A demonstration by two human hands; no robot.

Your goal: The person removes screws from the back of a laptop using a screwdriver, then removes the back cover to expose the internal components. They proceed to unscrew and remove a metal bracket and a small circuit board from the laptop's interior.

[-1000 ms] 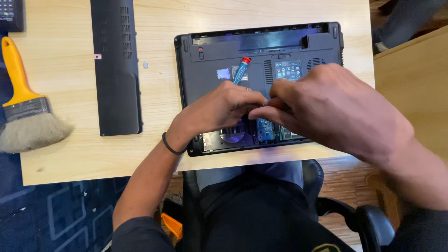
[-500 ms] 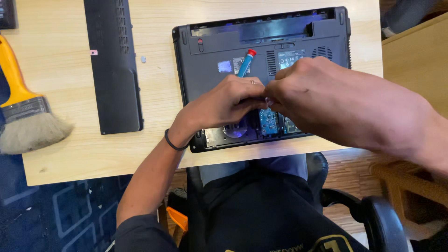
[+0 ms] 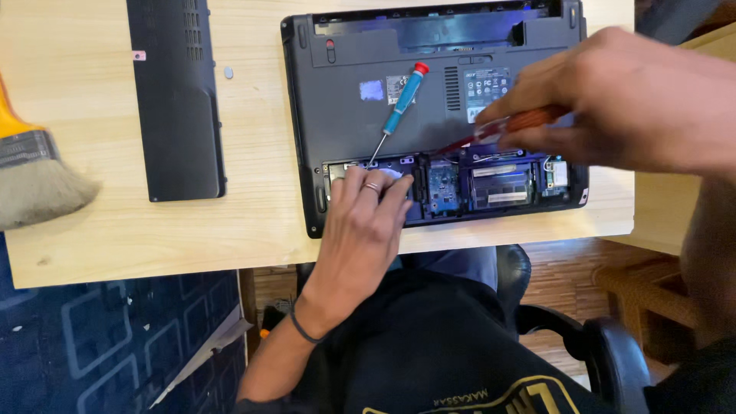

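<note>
- The pale wooden table (image 3: pixel 115 238) carries a black upside-down laptop (image 3: pixel 360 54) with its bottom open.
- A long black plastic cover (image 3: pixel 176 100) lies left of the laptop.
- The right hand (image 3: pixel 613 100) grips a red-handled screwdriver (image 3: pixel 498 130) over the laptop.
- The left hand (image 3: pixel 360 222), fingers flat and loose, presses the laptop's open bay.
- A small blue screwdriver (image 3: pixel 399 111) rests on the laptop.

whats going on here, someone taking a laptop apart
A person has a black laptop lying bottom side up on a light wooden table, with its lower bay uncovered. The left hand rests with its fingers in the left end of that bay. The right hand holds a red-handled screwdriver whose tip points into the bay. A blue screwdriver lies loose on the laptop. The removed black cover panel lies to the left, with a small screw beside it and a brush at the table's edge.
</note>
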